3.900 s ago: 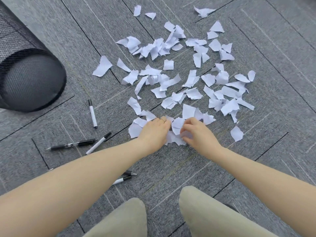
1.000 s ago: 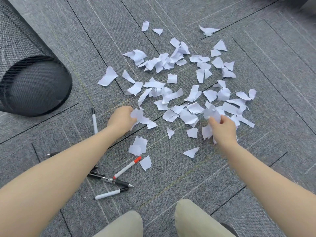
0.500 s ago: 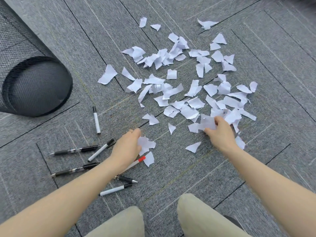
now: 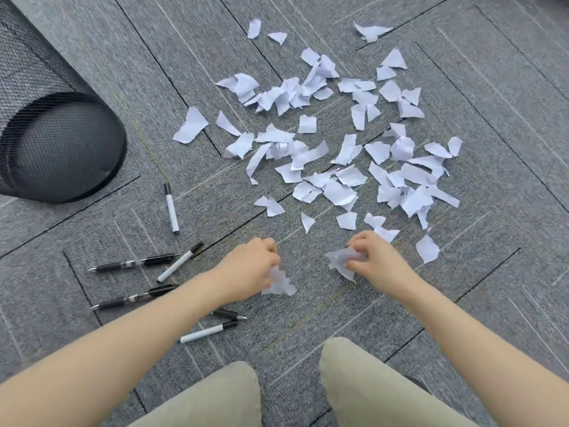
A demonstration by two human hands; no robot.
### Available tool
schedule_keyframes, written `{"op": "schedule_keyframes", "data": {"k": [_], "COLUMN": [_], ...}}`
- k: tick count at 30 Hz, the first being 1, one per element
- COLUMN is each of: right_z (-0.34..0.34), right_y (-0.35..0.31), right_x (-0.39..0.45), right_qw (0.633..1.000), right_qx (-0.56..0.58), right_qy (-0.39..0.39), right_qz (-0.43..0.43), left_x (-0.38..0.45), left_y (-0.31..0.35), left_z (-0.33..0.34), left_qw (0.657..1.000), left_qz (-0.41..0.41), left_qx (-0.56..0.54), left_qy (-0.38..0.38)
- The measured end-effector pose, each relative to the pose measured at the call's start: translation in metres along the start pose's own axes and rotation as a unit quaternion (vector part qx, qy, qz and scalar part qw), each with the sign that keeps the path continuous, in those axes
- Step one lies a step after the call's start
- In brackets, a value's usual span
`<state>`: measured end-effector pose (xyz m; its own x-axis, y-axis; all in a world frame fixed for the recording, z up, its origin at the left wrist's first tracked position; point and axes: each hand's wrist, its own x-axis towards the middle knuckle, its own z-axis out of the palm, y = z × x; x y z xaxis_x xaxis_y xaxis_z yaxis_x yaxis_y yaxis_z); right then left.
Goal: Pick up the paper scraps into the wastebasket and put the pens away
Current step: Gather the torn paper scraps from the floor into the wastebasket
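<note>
My left hand [image 4: 251, 266] pinches a wad of paper scraps [image 4: 278, 282]; my right hand [image 4: 374, 260] clutches another wad [image 4: 338, 260]. The mesh wastebasket [image 4: 55, 143], lying on its side, sits far left, nearer my left hand.

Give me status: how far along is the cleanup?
Early. Nothing looks finished: the wastebasket lies on its side, and no paper shows inside. In hand: the left hand and right hand each hold a small bunch of scraps. Left: most scraps still cover the carpet, and the pens lie loose by the left arm.
</note>
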<state>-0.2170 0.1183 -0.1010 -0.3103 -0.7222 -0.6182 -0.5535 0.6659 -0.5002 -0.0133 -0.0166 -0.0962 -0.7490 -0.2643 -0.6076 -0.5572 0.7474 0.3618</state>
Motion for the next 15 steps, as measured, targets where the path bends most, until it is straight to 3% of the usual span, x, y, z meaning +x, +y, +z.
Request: {"op": "schedule_keyframes", "data": {"k": [2, 6, 15], "right_z": [0.001, 0.002, 0.000], "right_y": [0.008, 0.016, 0.004], "right_x": [0.001, -0.001, 0.004], "right_qw": [0.998, 0.993, 0.989], "right_qx": [-0.041, -0.053, -0.129], "right_qy": [0.041, 0.088, 0.065], "right_qz": [-0.032, -0.054, -0.017], "left_x": [-0.003, -0.009, -0.008], "left_y": [0.001, 0.006, 0.016], "left_z": [0.007, 0.013, 0.012], "left_qw": [0.995, 0.994, 0.987], "left_qz": [0.030, -0.002, -0.062], "left_qx": [0.090, 0.108, 0.146], "left_qy": [0.026, 0.032, 0.032]}}
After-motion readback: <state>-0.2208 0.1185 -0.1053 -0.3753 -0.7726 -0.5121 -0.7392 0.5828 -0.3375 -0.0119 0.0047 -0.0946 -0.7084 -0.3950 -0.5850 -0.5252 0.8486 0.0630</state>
